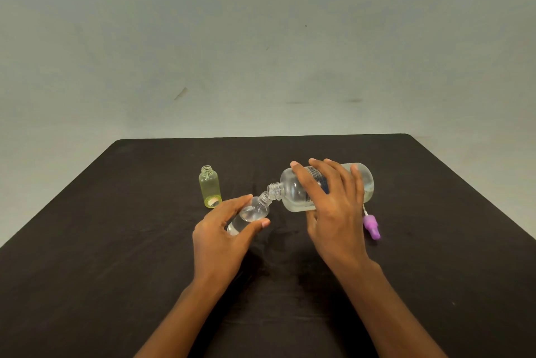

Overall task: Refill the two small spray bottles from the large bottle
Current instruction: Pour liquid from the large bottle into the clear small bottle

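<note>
Lying almost level above the black table [116, 241], the large bottle [293, 192] has its long axis running left to right, base to the right and open threaded neck aimed left and slightly down. The right hand [333, 206] grips it from above, fingers curled over its labelled body. The neck meets the mouth of the clear small bottle [249, 217], which tilts with its mouth up and to the right, held between the thumb and fingers of the left hand [223, 238]. The green small bottle [210, 187] stands upright, uncapped, well left. A purple spray cap [371, 226] lies just right of the right hand.
</note>
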Tool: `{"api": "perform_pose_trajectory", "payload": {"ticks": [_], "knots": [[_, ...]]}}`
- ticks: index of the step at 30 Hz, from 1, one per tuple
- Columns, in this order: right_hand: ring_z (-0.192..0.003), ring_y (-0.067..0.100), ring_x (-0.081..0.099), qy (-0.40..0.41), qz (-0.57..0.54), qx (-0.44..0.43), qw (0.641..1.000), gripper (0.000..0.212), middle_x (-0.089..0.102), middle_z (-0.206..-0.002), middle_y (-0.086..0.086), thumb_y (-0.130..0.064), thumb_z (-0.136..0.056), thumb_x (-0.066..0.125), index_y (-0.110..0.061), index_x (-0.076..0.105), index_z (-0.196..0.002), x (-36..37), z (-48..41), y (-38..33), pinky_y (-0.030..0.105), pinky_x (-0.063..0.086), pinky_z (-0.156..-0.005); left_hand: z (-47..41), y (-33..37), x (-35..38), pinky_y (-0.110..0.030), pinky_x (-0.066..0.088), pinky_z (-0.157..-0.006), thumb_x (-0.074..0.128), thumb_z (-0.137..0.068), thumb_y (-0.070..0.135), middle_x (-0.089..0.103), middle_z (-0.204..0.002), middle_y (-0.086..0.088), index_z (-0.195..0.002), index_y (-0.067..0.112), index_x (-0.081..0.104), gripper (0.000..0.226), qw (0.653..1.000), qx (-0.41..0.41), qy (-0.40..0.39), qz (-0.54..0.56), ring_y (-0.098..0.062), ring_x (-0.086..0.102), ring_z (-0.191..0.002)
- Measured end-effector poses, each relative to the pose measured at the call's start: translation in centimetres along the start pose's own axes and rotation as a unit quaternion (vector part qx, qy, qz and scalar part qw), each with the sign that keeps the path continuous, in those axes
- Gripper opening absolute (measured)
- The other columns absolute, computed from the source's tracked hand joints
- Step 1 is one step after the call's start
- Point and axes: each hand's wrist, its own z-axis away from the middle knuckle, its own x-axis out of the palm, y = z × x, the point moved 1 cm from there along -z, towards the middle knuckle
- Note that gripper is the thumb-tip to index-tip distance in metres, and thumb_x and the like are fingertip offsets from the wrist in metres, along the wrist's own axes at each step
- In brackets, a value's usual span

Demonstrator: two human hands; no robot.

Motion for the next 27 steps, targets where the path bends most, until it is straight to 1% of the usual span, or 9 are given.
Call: {"api": "perform_pose_trajectory", "payload": {"ticks": [3,7,11,14,19,25,27], "knots": [[-0.125,0.025,0.045,0.001,0.0,0.0,1.0,0.083,0.057,-0.126,0.007,0.012,-0.063,0.072,-0.027,0.052,-0.133,-0.07,0.01,0.0,0.045,0.02,-0.114,-0.01,0.02,-0.03,-0.019,0.05,-0.086,0.085,-0.062,0.02,0.07,-0.094,0.015,-0.099,0.031,0.069,0.042,1.0,-0.002,0.002,0.0,0.004,0.064,-0.091],[-0.125,0.026,0.046,0.0,-0.001,0.0,1.0,0.084,0.057,-0.126,0.007,0.013,-0.062,0.071,-0.028,0.05,-0.133,-0.1,0.02,0.03,0.046,0.02,-0.113,-0.01,0.14,-0.03,-0.017,0.049,-0.085,0.085,-0.062,0.02,0.07,-0.094,0.016,-0.098,0.033,0.068,0.042,1.0,-0.006,0.0,0.005,0.004,0.064,-0.091],[-0.125,0.026,0.046,0.0,-0.003,0.0,1.0,0.085,0.057,-0.127,0.007,0.013,-0.063,0.071,-0.029,0.048,-0.133,0.0,-0.01,-0.01,0.047,0.022,-0.113,-0.06,0.1,-0.01,-0.02,0.05,-0.086,0.085,-0.062,0.02,0.07,-0.093,0.016,-0.098,0.035,0.068,0.042,1.0,-0.013,0.001,0.008,0.004,0.064,-0.091],[-0.125,0.026,0.046,0.002,-0.002,0.0,1.0,0.084,0.057,-0.127,0.007,0.013,-0.063,0.071,-0.028,0.05,-0.133,-0.04,0.01,0.01,0.048,0.024,-0.112,-0.04,0.14,-0.02,-0.022,0.05,-0.087,0.085,-0.062,0.021,0.07,-0.094,0.017,-0.098,0.036,0.068,0.042,1.0,-0.01,0.001,0.008,0.003,0.064,-0.092],[-0.125,0.026,0.046,0.001,-0.003,0.002,1.0,0.082,0.057,-0.127,0.006,0.013,-0.064,0.071,-0.028,0.051,-0.133,-0.09,0.0,-0.02,0.046,0.02,-0.113,-0.02,0.14,-0.05,-0.022,0.05,-0.087,0.085,-0.062,0.02,0.071,-0.093,0.017,-0.097,0.037,0.067,0.043,1.0,-0.003,0.003,0.009,0.003,0.064,-0.092],[-0.125,0.026,0.046,0.0,-0.001,0.002,1.0,0.083,0.057,-0.126,0.006,0.013,-0.063,0.072,-0.027,0.052,-0.133,-0.12,0.01,-0.05,0.046,0.02,-0.113,-0.06,0.04,-0.03,-0.021,0.05,-0.087,0.085,-0.062,0.019,0.071,-0.093,0.019,-0.097,0.038,0.066,0.044,1.0,0.003,0.004,0.005,0.004,0.064,-0.093],[-0.125,0.026,0.046,0.0,0.002,0.002,1.0,0.082,0.057,-0.126,0.006,0.013,-0.063,0.072,-0.027,0.053,-0.132,-0.11,-0.04,-0.06,0.045,0.019,-0.114,-0.06,0.0,-0.04,-0.021,0.05,-0.087,0.085,-0.062,0.02,0.069,-0.097,0.022,-0.096,0.04,0.065,0.044,1.0,0.004,0.004,0.004,0.004,0.064,-0.093]]}}
